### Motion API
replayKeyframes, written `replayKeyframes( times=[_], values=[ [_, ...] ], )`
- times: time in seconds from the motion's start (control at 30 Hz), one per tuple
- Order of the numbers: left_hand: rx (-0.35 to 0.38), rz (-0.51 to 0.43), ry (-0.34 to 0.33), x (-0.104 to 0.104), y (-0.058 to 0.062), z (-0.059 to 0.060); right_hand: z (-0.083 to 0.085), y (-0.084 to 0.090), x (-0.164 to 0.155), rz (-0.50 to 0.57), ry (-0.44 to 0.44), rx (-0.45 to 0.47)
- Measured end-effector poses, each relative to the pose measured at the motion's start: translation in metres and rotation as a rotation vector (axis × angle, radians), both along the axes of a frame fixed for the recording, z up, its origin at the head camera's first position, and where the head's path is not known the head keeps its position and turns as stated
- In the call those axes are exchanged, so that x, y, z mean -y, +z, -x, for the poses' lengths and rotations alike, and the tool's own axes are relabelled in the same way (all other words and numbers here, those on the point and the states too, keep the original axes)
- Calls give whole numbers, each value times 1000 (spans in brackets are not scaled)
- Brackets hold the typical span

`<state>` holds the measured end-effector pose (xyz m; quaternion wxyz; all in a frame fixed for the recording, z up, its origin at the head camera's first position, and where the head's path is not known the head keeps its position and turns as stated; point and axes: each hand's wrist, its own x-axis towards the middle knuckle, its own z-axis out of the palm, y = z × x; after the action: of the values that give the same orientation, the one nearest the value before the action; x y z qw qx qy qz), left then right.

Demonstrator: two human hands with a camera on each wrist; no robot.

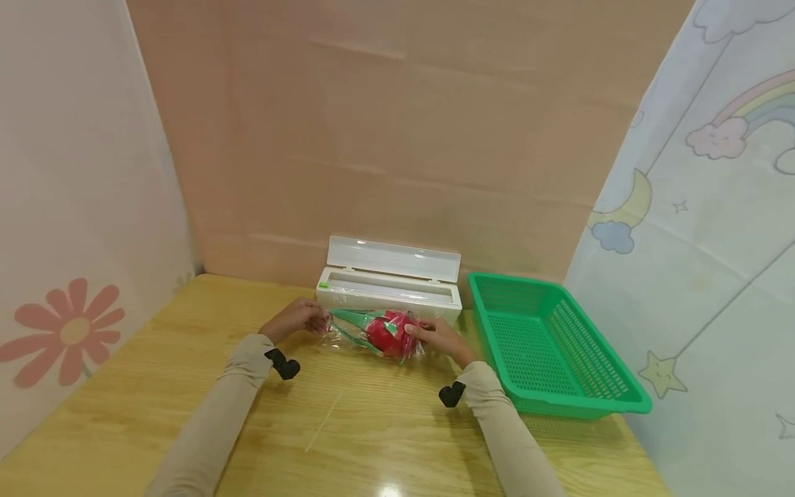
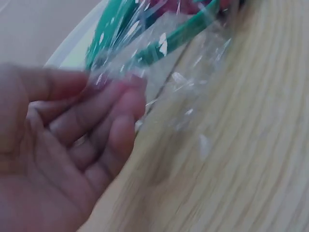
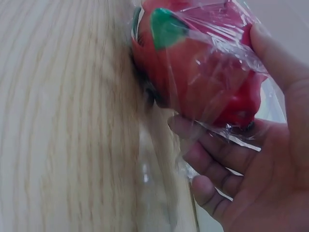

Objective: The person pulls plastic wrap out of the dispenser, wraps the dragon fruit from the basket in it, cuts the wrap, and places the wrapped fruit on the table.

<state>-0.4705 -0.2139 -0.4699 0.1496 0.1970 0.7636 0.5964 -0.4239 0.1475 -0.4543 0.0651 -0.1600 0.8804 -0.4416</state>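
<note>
On the wooden table (image 1: 373, 428), both hands' fingers pinch cling film (image 1: 348, 335) around a red toy (image 1: 388, 331), forearms converging.

We see a red toy flower (image 1: 388, 333) with green stem, wrapped in clear film (image 2: 188, 92), lying sideways at frame centre.

A red flower (image 1: 388, 330) with green stem is being shown in clear film; the basket (image 1: 553, 345) is green, the box (image 1: 390, 279) white.
</note>
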Motion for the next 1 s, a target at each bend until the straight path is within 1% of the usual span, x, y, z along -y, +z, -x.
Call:
replayKeyframes(
  times=[0.07,0.13,0.23,0.3,0.37,0.4,0.47,0.6,0.67,0.73,0.8,0.83,0.87,0.93,1.0],
  values=[
    [45,5,47,-7,-1,3,-2,2,1,-12,-20,-29],
    [81,15,96,-13,-2,6,-3,4,3,-32,-17,-70],
    [135,36,165,-16,-5,5,-5,4,3,-66,1,-103],
    [164,53,187,-16,-7,1,-7,4,3,-81,-7,-98],
    [172,79,196,-13,-8,-3,-10,5,3,-94,-32,-85],
    [165,91,196,-12,-8,-4,-11,6,3,-99,-40,-82],
    [127,126,189,-9,-7,-7,-14,11,5,-111,-42,-86],
    [47,198,191,-3,-2,-12,-19,21,13,-162,-55,-157],
    [-3,215,232,-1,1,-13,-20,29,19,-190,-100,-227],
    [-96,217,307,2,5,-13,-19,39,27,-210,-154,-313],
    [-234,203,402,3,9,-10,-17,51,38,-236,-176,-407],
    [-314,198,440,3,10,-9,-15,58,44,-244,-175,-449],
    [-387,184,463,3,11,-7,-14,65,51,-254,-161,-486],
    [-523,155,481,1,13,-3,-10,77,64,-283,-117,-540],
    [-613,126,452,-1,14,1,-4,86,78,-302,-65,-563]
  ],
)
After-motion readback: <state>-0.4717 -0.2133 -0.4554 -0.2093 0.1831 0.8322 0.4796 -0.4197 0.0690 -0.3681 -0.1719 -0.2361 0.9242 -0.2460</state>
